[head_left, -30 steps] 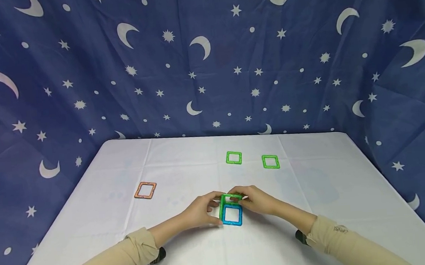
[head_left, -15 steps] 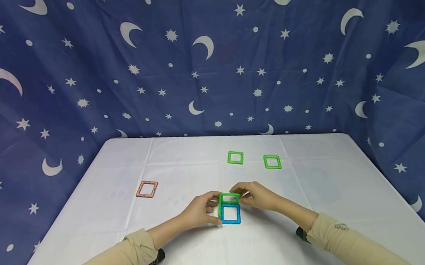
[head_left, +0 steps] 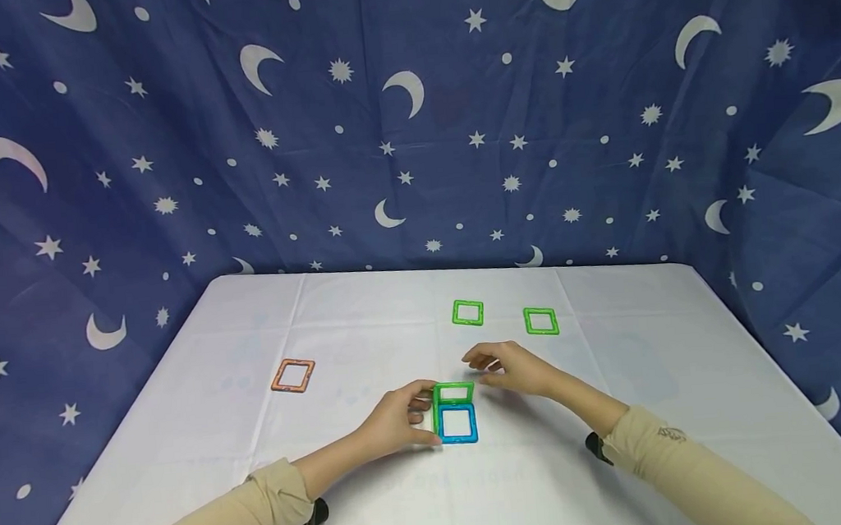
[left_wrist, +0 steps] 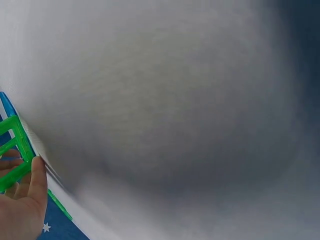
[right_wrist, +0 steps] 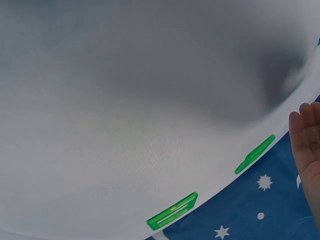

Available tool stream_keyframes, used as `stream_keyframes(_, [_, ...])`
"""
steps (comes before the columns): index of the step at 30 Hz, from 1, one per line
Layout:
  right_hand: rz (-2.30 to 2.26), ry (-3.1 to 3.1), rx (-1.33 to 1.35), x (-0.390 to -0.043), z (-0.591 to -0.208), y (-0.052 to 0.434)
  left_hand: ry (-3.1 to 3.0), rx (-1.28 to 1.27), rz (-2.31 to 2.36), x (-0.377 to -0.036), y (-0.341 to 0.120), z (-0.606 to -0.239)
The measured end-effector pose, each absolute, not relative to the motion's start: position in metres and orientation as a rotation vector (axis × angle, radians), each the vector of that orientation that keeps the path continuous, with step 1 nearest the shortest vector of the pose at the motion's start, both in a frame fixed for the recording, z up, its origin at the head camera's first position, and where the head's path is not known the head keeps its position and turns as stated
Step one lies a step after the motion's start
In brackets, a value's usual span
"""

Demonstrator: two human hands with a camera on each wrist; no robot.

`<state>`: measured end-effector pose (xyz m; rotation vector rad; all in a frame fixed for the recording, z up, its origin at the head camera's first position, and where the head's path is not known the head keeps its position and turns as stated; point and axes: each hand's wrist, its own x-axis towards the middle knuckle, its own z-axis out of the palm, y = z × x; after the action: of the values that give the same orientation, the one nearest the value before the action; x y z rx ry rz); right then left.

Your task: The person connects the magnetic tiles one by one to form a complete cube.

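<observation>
On my head view the left hand pinches the left side of the small build near the middle of the white table, where a blue square tile lies flat with green square tiles standing on its far and left edges. My right hand hangs just beyond the build with relaxed fingers, holding nothing. Farther back lie two loose green squares, with an orange square off to the left.

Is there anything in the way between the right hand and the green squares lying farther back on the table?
Nothing visible. Only bare white table lies between the right hand and the two green squares.
</observation>
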<state>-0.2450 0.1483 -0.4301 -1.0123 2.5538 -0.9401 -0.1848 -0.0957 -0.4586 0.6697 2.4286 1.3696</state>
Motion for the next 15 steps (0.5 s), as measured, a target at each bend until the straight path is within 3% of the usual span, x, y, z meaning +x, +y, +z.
stream_keyframes(15, [-0.786,2.725,-0.951,-0.276,-0.436,0.144,2.428,0.638,1.363,-0.181,-0.095,-0.457])
